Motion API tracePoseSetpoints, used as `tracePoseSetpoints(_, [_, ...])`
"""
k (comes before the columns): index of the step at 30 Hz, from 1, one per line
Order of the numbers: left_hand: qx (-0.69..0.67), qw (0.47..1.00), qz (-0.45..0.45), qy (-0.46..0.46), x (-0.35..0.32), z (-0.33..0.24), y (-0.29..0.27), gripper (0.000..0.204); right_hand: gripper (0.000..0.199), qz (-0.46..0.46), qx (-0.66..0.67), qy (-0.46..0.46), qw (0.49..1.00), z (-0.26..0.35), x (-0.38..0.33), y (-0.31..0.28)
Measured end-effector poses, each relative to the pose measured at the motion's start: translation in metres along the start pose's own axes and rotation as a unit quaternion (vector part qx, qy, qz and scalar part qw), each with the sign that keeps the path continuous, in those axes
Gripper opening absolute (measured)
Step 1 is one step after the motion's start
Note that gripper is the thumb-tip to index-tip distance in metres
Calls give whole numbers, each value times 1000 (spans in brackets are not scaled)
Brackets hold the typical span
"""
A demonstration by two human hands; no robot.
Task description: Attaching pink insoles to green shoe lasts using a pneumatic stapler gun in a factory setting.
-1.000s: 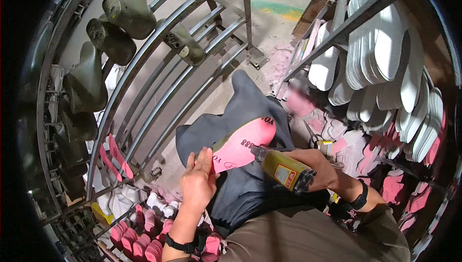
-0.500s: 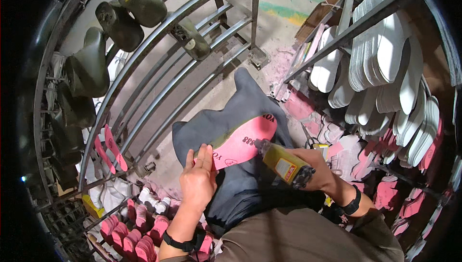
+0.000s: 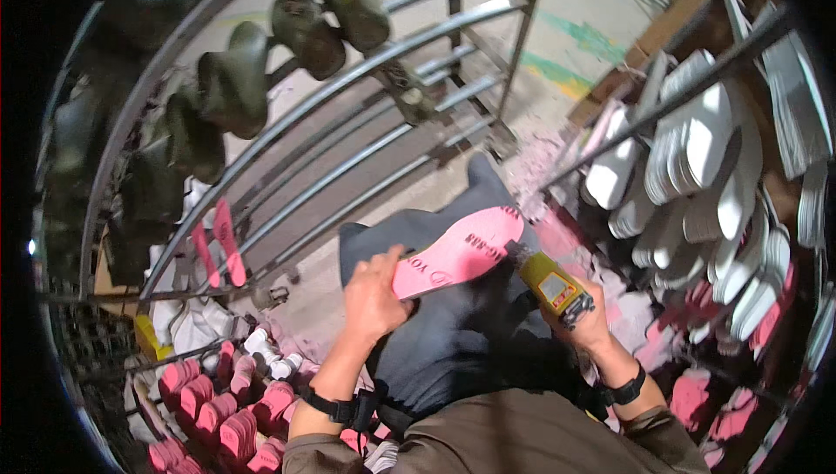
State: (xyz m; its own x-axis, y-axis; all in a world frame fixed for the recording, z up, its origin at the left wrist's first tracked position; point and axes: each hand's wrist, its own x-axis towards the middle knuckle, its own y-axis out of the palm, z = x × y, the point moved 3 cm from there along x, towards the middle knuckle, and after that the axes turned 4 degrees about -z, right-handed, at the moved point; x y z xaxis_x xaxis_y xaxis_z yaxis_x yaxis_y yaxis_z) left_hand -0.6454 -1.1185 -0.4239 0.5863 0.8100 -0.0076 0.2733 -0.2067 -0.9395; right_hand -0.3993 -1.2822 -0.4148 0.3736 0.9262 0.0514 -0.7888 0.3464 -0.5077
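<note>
Looking down through the head view, we see our left hand clamped on the heel end of a flat pink foam insole, thumb on top and fingers under, so the printed face tilts up and the toe end juts free toward the right. The insole lies over a dark grey cloth apron spread across our lap, which seems to serve as a work surface and to catch the pink dust. Our right hand is wrapped tight round a yellow handheld power tool, its dark nose set against the insole's right edge, seemingly to work that edge.

Beyond the lap, a grey steel tube rack carries dark olive shoe lasts on its rails. White and pink insoles stand on edge in a rack at the right, and pink moulded pieces lie heaped on the floor at lower left.
</note>
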Motion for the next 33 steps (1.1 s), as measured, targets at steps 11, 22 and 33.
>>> tracePoseSetpoints(11, [-763, 575, -24, -294, 19, 67, 47, 47, 66, 54, -156, -138, 976, -27, 1, 77])
tracePoseSetpoints(22, [-895, 391, -46, -209, 204, 90, 64, 42, 72, 56, -142, -105, 983, -26, 12, 77])
tracePoseSetpoints(33, [-945, 253, 10, -207, 187, 62, 88, 48, 78, 30, -208, -164, 964, -48, 4, 82])
